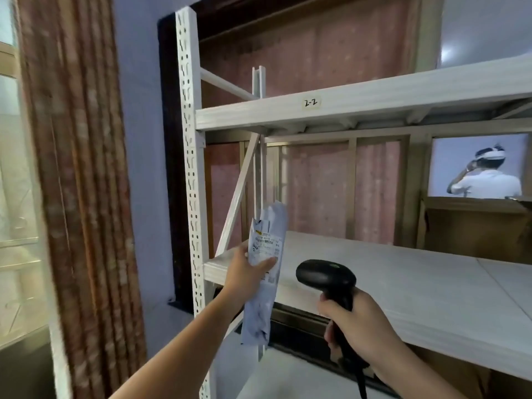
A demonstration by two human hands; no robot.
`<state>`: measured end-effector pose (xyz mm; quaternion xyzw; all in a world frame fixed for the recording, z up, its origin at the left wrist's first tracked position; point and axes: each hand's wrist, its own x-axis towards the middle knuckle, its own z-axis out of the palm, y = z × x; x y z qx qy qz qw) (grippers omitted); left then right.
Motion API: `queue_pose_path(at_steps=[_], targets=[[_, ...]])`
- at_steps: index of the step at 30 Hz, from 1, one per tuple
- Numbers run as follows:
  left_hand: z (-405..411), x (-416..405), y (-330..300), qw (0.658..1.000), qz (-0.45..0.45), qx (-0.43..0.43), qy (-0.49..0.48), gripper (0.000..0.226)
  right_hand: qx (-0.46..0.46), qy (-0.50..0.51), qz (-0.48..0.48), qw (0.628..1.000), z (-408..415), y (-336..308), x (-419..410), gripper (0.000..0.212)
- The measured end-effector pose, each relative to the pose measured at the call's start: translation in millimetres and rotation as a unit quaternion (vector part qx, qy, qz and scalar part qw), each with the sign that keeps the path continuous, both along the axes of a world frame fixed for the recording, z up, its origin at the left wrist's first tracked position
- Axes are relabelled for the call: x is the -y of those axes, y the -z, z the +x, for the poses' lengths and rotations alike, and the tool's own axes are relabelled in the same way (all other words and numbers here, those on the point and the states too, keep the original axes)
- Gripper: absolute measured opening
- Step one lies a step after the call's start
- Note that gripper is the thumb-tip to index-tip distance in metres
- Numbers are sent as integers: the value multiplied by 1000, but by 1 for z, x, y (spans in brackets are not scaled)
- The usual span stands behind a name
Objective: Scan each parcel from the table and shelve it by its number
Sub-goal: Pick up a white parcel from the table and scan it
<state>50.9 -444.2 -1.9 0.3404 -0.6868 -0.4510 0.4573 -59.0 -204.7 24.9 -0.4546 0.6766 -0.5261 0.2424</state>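
I can read one sign clearly: a small handwritten label (311,103) on the front edge of the upper shelf board (403,93), towards its left end, saying "2-2". The parcel (266,254), a pale plastic mailer pinched upright by my left hand (247,272), carries a white shipping label (266,244) with a barcode and lines of print, but the characters are too blurred for me to make out. I see a small pale mark on top of the scanner (326,276), not legible.
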Motion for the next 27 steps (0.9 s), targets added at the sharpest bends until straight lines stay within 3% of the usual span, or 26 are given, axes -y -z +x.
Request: queue_pose_path(at_steps=[5, 12, 18, 22, 27], targets=[[-20, 86, -9, 999, 13, 37, 26, 65, 21, 41, -18, 999, 4, -21, 35, 11], [-62, 166, -15, 996, 52, 68, 35, 51, 0, 63, 15, 998, -16, -29, 78, 12], [-91, 220, -16, 991, 20, 132, 18, 45, -3, 81, 33, 996, -37, -21, 104, 13], [-103, 241, -14, 986, 1, 159, 41, 27, -2, 83, 55, 995, -45, -19, 114, 14], [-117, 264, -10, 975, -33, 209, 62, 34, 8, 107, 66, 992, -47, -18, 125, 14]])
